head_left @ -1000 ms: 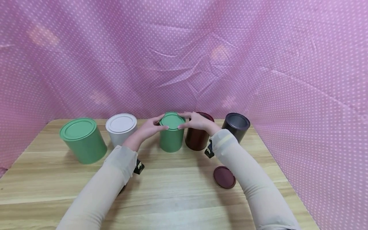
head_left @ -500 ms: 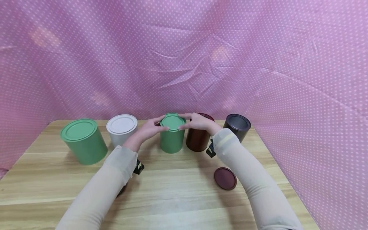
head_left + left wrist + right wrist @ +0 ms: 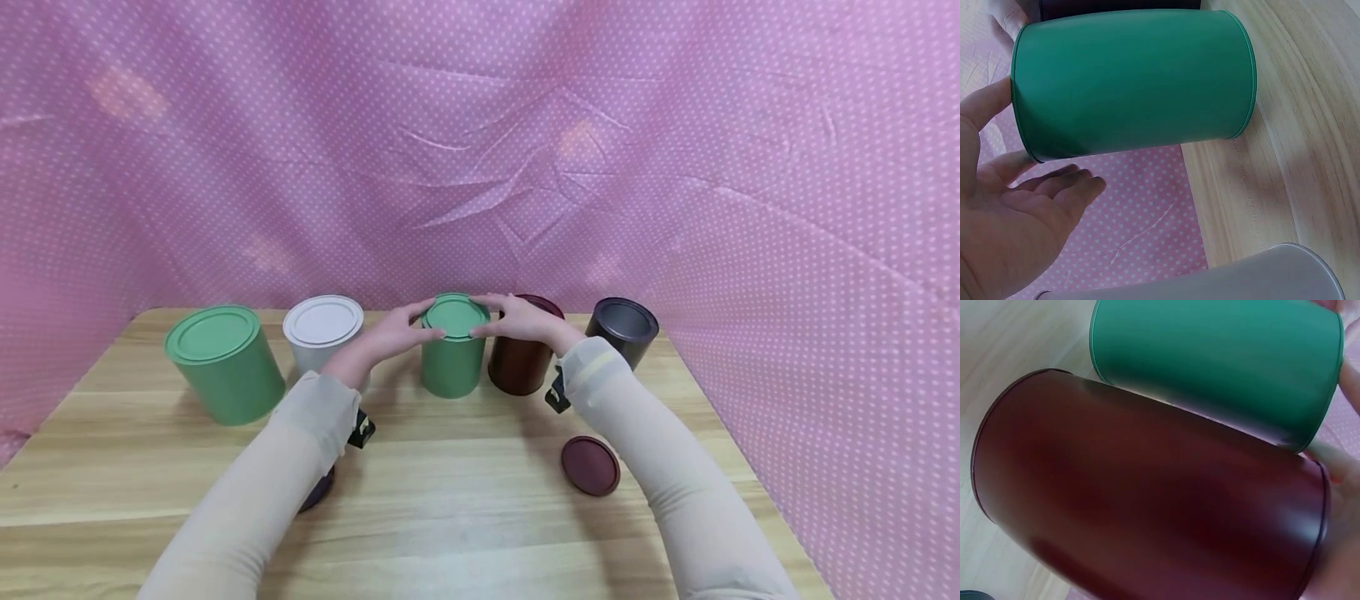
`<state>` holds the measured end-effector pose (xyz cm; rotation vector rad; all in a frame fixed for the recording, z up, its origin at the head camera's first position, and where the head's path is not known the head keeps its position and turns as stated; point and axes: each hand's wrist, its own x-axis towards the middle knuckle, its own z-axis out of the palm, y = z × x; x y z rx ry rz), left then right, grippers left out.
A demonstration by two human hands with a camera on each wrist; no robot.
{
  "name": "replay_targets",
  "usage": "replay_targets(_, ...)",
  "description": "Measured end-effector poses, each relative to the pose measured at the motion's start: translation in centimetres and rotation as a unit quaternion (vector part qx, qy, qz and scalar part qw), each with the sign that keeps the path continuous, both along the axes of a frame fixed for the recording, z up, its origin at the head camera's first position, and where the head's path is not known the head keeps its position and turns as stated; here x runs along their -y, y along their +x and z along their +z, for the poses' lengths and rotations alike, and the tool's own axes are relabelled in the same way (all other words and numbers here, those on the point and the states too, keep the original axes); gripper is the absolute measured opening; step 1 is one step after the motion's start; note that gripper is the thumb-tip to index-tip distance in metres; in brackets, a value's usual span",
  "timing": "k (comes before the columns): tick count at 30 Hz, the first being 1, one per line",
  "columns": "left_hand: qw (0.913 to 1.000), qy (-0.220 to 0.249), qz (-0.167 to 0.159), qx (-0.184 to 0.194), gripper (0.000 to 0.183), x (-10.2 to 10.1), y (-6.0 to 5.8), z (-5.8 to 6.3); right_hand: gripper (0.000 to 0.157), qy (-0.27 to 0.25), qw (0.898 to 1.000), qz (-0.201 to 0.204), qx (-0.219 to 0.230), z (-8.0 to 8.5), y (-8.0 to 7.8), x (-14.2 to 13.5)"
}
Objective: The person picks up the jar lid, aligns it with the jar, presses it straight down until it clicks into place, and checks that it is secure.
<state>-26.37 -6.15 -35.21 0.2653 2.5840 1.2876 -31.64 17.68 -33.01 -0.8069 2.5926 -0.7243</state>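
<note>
A smaller green can [image 3: 452, 367] stands upright at the back middle of the table, its green lid [image 3: 456, 317] level on top. My left hand [image 3: 390, 335] holds the lid's left edge, thumb at the near side and index finger at the far side. In the left wrist view the other fingers of the left hand [image 3: 1029, 212] extend loosely below the can. From the right, my right hand [image 3: 521, 319] holds the same lid edge with thumb and index finger. That hand passes over a dark red can [image 3: 517, 367], which stands close beside the green one in the right wrist view.
A large green can [image 3: 232, 375] and a white can [image 3: 324, 323], both lidded, stand left. A black can [image 3: 624, 321] is at the back right. A dark red lid [image 3: 590, 466] lies near the right forearm; a dark round lid [image 3: 318, 490] is partly under the left forearm.
Both hands keep their places on the green lid. The whole head view has shifted slightly; a bit more of the dark round lid shows beside the left forearm.
</note>
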Motion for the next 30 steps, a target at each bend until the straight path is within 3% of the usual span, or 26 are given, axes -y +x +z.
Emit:
replay_targets(6, 0.9998, 0.006, -0.008, -0.018, 0.079, 0.1, -0.2, 0.2, 0.079, -0.007, 1.0, -0.007, -0.005, 0.0, 0.4, 0.3)
replay_targets(11, 0.9985, -0.02, -0.022, -0.046, 0.084, -0.1, -0.2, 0.2, 0.081, 0.002, 1.0, 0.002, -0.026, 0.1, 0.8, 0.1)
replay_targets(21, 0.989, -0.07, -0.039, -0.125, 0.085, -0.9, -0.1, 0.9, 0.082, 0.017, 0.998, -0.01, -0.065, 0.3, 1.0, -1.6)
replay_targets(30, 0.9805, -0.074, -0.056, -0.173, 0.087, -2.4, 0.4, 1.5, 0.082, 0.005, 0.998, -0.028, -0.054, 0.9, 2.2, -3.9)
